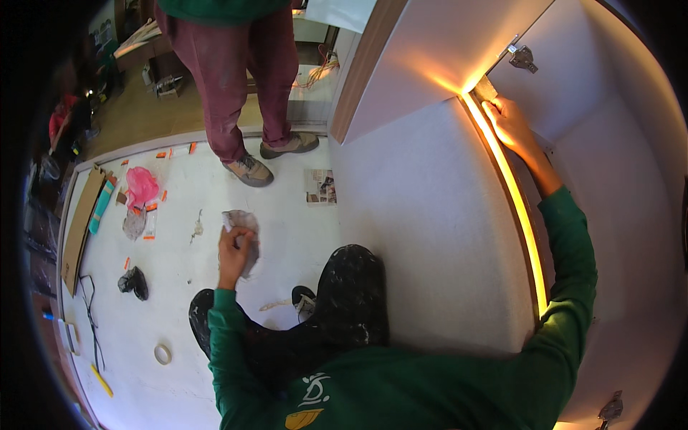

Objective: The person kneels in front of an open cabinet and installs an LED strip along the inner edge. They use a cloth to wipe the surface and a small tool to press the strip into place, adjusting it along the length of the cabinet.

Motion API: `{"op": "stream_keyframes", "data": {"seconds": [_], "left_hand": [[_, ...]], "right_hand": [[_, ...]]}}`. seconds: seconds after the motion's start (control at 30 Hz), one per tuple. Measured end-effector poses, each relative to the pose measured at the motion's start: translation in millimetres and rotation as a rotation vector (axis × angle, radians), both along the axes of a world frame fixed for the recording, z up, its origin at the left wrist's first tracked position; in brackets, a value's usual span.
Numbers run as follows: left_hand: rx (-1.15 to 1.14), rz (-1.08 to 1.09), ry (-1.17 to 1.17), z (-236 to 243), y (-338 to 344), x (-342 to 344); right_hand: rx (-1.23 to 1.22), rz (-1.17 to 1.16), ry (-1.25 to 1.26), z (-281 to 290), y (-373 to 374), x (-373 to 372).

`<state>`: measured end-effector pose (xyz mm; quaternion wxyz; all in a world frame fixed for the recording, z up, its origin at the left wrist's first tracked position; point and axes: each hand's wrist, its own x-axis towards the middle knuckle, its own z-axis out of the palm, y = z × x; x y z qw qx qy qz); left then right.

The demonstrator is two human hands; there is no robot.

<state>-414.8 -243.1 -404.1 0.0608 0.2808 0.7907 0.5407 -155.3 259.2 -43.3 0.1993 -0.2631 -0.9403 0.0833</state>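
My left hand (pixel 235 259) is closed in a pinch on a crumpled grey cloth (pixel 251 266), held over the white floor. My right arm reaches up along the open cabinet on the right. At the far end of a glowing yellow LED strip (pixel 510 183), my right hand (pixel 507 127) is closed with its fingertips against the cabinet's edge. A small tan piece (pixel 485 89) shows just beyond those fingers; whether they grip it cannot be told.
Another person (pixel 236 79) in maroon trousers stands ahead. On the floor lie a pink plastic bag (pixel 142 186), a tape roll (pixel 163 354), a black crumpled item (pixel 133 283), a long cardboard strip (pixel 80 233) and a yellow tool (pixel 102 380). Metal hinges (pixel 523 59) jut from the cabinet.
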Motion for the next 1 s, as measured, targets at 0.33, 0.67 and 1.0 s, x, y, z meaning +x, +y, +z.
{"op": "stream_keyframes", "data": {"seconds": [0.33, 0.67, 1.0], "left_hand": [[0.361, -0.463, 0.388, 137.6, 63.8, 52.6], [0.625, -0.846, 0.643, 223.6, 138.5, 129.6], [0.831, -1.213, 0.327, 302.7, 214.5, 137.3]], "right_hand": [[-0.157, -0.011, -0.045, 7.2, -38.3, 34.6], [-0.174, 0.100, -0.053, 7.3, -31.8, 39.2], [-0.105, 0.200, 0.093, 0.8, -34.6, 23.5]]}}
